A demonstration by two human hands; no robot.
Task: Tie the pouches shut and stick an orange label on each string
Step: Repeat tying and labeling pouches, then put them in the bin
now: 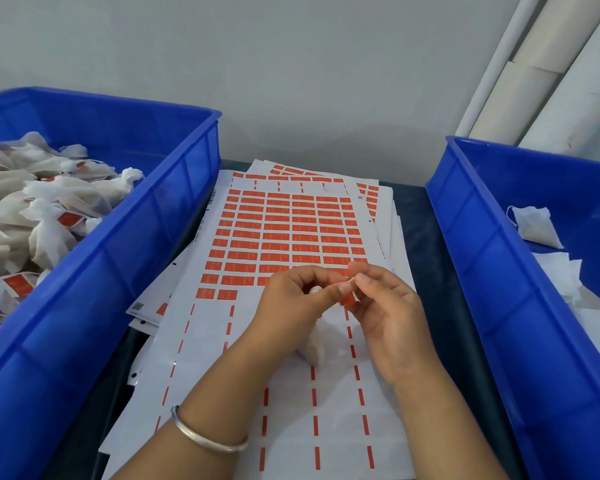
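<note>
Lower centre of frame: left hand (297,296) gripping white fabric pouch (315,344), right hand (383,299) pinching small orange label (347,299) folded at the string; risk of crooked sticking from slipping fingertips.

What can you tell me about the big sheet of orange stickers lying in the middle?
The sticker sheet is white glossy backing paper lying flat atop a loose stack of similar sheets, between two blue bins. Its far part holds rows of small orange rectangular labels; the near part is peeled bare, leaving only thin orange dashes. Both hands work just above it.
</note>
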